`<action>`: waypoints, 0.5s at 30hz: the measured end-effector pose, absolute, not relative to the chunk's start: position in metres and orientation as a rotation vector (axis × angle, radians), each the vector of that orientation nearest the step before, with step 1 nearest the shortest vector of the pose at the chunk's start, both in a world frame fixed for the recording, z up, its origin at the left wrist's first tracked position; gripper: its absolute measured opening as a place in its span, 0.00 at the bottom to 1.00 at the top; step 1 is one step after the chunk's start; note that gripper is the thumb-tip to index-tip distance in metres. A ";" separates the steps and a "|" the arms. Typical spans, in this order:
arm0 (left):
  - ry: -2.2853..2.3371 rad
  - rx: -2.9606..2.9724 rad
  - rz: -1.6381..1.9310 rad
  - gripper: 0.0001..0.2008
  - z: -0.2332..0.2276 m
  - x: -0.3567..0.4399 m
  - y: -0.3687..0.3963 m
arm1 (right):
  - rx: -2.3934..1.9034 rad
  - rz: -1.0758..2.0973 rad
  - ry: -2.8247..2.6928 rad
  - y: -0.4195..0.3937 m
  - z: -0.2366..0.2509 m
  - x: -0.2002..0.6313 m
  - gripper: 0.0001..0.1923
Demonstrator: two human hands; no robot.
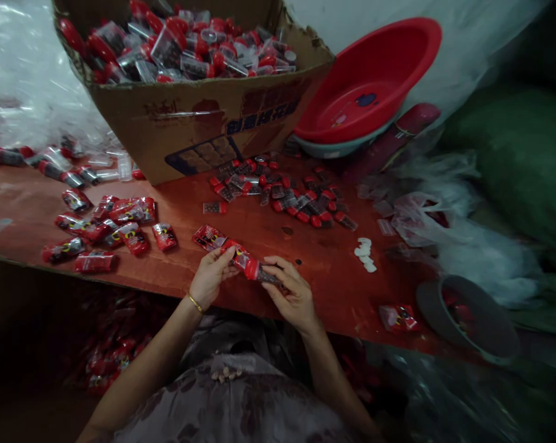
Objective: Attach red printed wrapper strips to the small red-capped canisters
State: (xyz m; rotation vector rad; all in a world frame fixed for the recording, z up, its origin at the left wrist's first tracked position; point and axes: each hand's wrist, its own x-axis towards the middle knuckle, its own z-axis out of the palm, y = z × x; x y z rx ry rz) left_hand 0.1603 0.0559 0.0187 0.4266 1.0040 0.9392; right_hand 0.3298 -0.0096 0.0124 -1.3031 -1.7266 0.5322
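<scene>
From my end, I judge the step in hand to be bringing a red printed wrapper (208, 236) and a capped tube (265, 275) together: they meet end to end above the desk (328, 264), close to its near edge, between my two hands. My left hand (215, 271) pinches the wrapper between thumb and fingers, while my right hand (291, 289) curls part-way closed around the tube's clear body, dark contents showing through. Whether the cap sits inside the wrapper's mouth I cannot tell. The next move, as I read it, calls for good alignment and a light pinch, since the film looks thin, slick and likely to crease. The tube itself looks like smooth, stiff plastic, with a red cap. Beyond, a heap of similar tubes (284, 195) lies before a scuffed cardboard carton (134, 123) with a ragged rim; to the left, glossy, crinkled packets (132, 211) lie loosely piled on the rust-red surface
</scene>
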 end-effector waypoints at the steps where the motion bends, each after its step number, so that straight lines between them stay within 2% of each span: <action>1: 0.996 0.426 0.943 0.19 0.019 0.161 0.056 | -1.296 0.563 -1.712 -0.009 0.012 0.330 0.12; 8: 0.990 0.621 0.968 0.14 0.022 0.157 0.059 | -1.293 0.812 -1.584 -0.006 0.012 0.333 0.13; 12: 1.054 0.578 1.004 0.16 0.021 0.156 0.062 | -1.280 0.854 -1.453 -0.009 0.010 0.331 0.13; 15: 1.060 0.508 1.059 0.18 0.019 0.156 0.061 | -1.293 0.998 -1.259 -0.013 0.008 0.326 0.13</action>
